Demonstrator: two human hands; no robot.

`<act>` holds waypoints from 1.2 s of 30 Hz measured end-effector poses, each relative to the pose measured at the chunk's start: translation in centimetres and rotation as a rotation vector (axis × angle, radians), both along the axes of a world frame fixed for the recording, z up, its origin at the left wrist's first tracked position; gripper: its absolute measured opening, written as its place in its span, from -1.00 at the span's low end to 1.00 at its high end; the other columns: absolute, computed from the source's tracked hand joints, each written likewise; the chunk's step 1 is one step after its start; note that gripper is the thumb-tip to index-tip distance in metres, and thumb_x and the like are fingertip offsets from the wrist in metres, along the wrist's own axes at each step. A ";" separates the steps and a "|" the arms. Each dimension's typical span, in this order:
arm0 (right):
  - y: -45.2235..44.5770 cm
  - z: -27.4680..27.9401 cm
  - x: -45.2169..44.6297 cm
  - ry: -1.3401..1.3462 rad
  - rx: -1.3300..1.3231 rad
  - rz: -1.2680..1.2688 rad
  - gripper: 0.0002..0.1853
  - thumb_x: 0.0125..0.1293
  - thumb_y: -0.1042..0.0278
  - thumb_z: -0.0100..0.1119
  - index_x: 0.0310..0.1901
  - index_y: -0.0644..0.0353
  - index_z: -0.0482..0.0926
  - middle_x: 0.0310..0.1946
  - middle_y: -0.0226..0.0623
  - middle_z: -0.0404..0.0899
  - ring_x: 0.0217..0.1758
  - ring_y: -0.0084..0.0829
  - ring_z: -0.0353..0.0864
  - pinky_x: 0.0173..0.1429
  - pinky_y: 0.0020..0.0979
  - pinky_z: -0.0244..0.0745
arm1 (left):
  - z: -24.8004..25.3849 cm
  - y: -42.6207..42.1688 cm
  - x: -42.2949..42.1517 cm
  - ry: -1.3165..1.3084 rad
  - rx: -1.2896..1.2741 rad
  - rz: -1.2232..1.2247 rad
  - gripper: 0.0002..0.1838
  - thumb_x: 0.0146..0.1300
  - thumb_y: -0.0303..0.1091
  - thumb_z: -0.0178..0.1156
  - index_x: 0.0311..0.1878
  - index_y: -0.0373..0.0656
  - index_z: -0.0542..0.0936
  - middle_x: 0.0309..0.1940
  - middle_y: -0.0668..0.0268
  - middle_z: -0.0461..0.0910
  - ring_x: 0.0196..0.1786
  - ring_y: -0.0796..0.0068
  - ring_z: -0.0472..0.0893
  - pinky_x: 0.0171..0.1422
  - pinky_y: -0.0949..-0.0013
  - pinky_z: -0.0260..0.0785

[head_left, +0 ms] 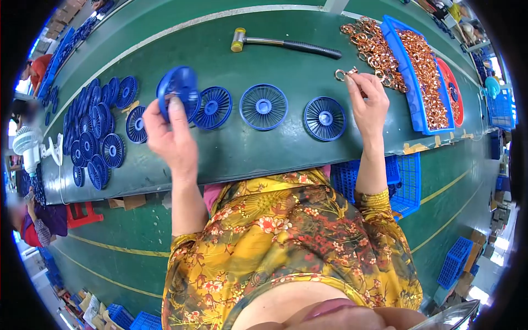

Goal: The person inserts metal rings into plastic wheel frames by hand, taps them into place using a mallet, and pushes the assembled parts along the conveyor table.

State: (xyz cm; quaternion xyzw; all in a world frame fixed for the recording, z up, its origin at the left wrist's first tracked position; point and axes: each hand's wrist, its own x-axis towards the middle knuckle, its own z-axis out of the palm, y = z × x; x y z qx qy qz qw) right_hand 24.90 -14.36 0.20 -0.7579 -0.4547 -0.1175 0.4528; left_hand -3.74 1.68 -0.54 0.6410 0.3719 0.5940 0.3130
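My left hand (173, 129) is closed on a blue spoked plastic wheel (179, 91), raised above the green tabletop and slightly blurred. It may be more than one wheel; I cannot tell. Between the thumb and fingers of my right hand (368, 102) are small copper-coloured rings (341, 75). Three blue wheels lie in a row between my hands: one by my left hand (213, 108), a middle one (263, 106) and one nearest my right hand (325, 118). Each has a round hub at its centre.
A hammer (283, 44) with yellowish faces lies at the back. Copper rings (371, 47) are heaped beside a blue tray (410, 82) full of them, with a red basin (452, 91) behind. Many blue wheels (91, 126) pile up at left, near a white fan (30, 143).
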 end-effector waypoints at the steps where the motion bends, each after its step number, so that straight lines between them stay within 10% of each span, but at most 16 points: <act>1: -0.2 0.5 -0.7 -0.011 0.014 0.046 -0.89 0.18 0.45 0.32 -0.23 0.18 0.68 -0.29 -0.33 0.59 -0.40 -0.52 0.57 -0.36 -0.48 0.46 | 0.3 -0.7 0.9 -0.031 -0.015 -0.050 -0.81 0.39 -0.38 0.13 -0.03 -0.26 0.47 -0.18 0.35 0.53 -0.21 0.66 0.50 -0.12 0.56 0.40; 9: 0.4 2.5 -6.0 -0.382 0.224 0.428 -0.76 -0.11 0.58 0.44 -0.34 0.16 0.65 -0.40 -0.33 0.59 -0.41 -0.36 0.60 -0.38 -0.41 0.51 | 1.9 -5.3 5.6 -0.297 -0.609 -0.647 -0.74 0.48 -0.22 -0.01 0.00 -0.24 0.37 -0.19 0.31 0.44 -0.10 0.64 0.43 -0.01 0.50 0.38; 26: 1.9 2.3 -9.0 -0.275 -0.115 0.505 -0.77 0.06 0.46 0.31 -0.22 0.18 0.53 -0.25 -0.27 0.55 -0.26 -0.22 0.55 -0.24 -0.28 0.47 | 0.4 -6.3 5.9 0.140 -0.260 -0.586 -0.71 0.31 -0.40 0.08 0.01 -0.29 0.28 -0.26 0.17 0.49 -0.24 0.46 0.50 -0.12 0.35 0.40; 29: 2.0 1.7 -10.0 -0.049 0.059 0.359 -0.72 0.04 0.42 0.36 -0.17 0.18 0.58 -0.26 -0.29 0.56 -0.24 -0.24 0.54 -0.21 -0.28 0.42 | 0.0 -6.0 6.1 -0.044 -0.355 -0.640 -0.66 0.29 -0.42 0.08 0.07 -0.31 0.30 -0.22 0.22 0.51 -0.19 0.52 0.50 -0.07 0.37 0.42; 36: -0.3 3.9 -8.5 -0.460 -0.041 0.582 -0.57 -0.11 0.28 0.46 -0.10 0.07 0.67 -0.28 -0.46 0.54 -0.26 -0.40 0.47 -0.12 -0.28 0.29 | 3.0 -6.1 3.9 -0.045 -0.766 -0.943 -0.54 0.27 -0.33 0.23 0.18 -0.29 0.40 -0.07 0.27 0.51 -0.10 0.60 0.53 0.04 0.47 0.43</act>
